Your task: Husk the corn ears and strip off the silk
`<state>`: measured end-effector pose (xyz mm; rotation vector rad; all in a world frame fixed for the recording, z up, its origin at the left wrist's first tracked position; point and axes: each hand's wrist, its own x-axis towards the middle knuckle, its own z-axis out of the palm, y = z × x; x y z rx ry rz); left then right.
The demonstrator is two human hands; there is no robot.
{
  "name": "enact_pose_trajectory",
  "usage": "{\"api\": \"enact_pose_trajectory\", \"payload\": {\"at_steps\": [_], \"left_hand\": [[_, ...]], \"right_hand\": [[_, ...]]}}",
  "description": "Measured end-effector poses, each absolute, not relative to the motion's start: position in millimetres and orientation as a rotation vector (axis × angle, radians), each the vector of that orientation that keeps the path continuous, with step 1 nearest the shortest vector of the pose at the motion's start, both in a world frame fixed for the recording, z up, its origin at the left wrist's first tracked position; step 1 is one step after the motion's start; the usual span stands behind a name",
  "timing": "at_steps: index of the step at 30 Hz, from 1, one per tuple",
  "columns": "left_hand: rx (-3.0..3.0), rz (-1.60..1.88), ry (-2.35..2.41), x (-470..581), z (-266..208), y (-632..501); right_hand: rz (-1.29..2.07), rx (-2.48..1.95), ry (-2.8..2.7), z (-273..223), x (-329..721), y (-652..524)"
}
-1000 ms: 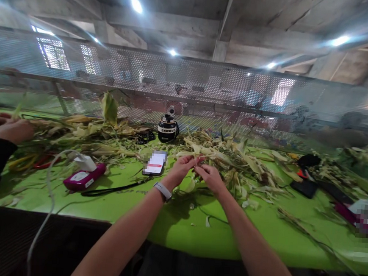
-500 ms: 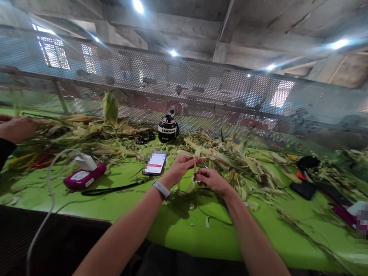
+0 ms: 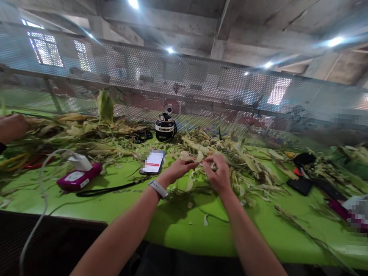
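Observation:
My left hand (image 3: 178,171), with a pale watch band on the wrist, has its fingers pinched on a pale strip of corn husk (image 3: 198,161). My right hand (image 3: 218,173) meets it just to the right, its thumb and fingers closed on the same strip. Fine detail between the fingertips is too small to make out. Right behind both hands lies a heap of dry husks and leaves (image 3: 249,160). Small scraps lie on the green tabletop (image 3: 177,226) below my hands.
A phone (image 3: 152,162) lies left of my hands, a black bottle (image 3: 165,128) behind it. A purple power strip (image 3: 78,176) with a white plug and cable (image 3: 43,199) sits further left. Another person's hand (image 3: 4,128) is at the far left. A perforated metal screen (image 3: 200,88) stands behind.
My right hand has risen and turned, fingers now higher and level with my left fingertips. The strip, upright before, is now held more sideways. The whole view has shifted slightly.

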<state>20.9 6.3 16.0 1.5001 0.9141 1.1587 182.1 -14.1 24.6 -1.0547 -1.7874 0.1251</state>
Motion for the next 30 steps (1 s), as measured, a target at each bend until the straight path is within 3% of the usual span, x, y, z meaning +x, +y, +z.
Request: {"api": "enact_pose_trajectory", "payload": {"at_steps": [3, 8, 18, 30], "left_hand": [[1.628, 1.025, 0.840, 22, 13, 6], [1.662, 0.952, 0.784, 21, 13, 6], [1.498, 0.947, 0.757, 24, 11, 9], [1.600, 0.774, 0.786, 28, 22, -7]], "right_hand": [[-0.078, -0.935, -1.795, 27, 182, -11], [0.168, -0.758, -1.962, 19, 177, 8], [0.726, -0.846, -1.651, 12, 177, 22], [0.717, -0.791, -1.494, 16, 170, 18]]}}
